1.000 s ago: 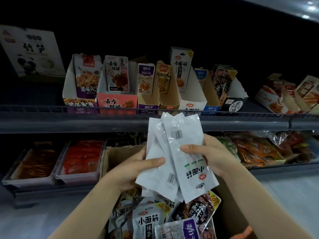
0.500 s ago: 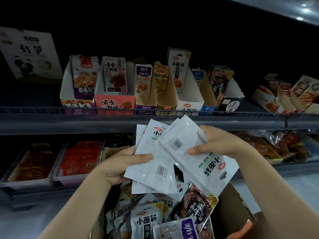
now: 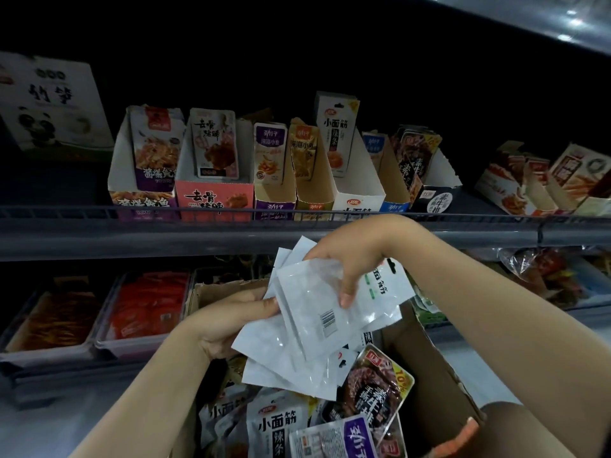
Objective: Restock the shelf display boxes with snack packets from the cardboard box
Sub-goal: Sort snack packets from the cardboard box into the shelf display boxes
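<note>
Above the cardboard box, white packets sit fanned, long axis tilted up-left. Left hand pinches their left edge; right hand grips from above. Matching white display box lies up, just right; right hand nearer.

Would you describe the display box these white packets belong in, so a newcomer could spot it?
Look at the upper shelf, in its row of cardboard display boxes. It is the white display box near the middle, with one tall white packet standing at its back, higher than any neighbour.
</note>
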